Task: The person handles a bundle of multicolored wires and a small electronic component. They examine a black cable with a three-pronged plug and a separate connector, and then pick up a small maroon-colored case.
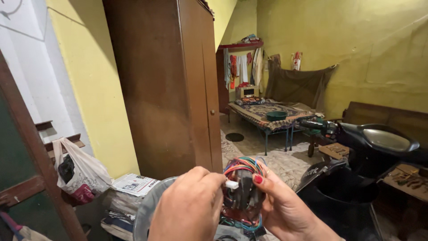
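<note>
Wire bundle [243, 192] upright, white connector [232, 184] pointing left.

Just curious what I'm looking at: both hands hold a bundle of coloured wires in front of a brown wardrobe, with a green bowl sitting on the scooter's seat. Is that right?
Not quite. In the head view the green bowl sits on the bed at the back of the room, not on the scooter. The rest holds: the left hand and right hand hold the bundle of coloured wires in front of the brown wardrobe.
</note>
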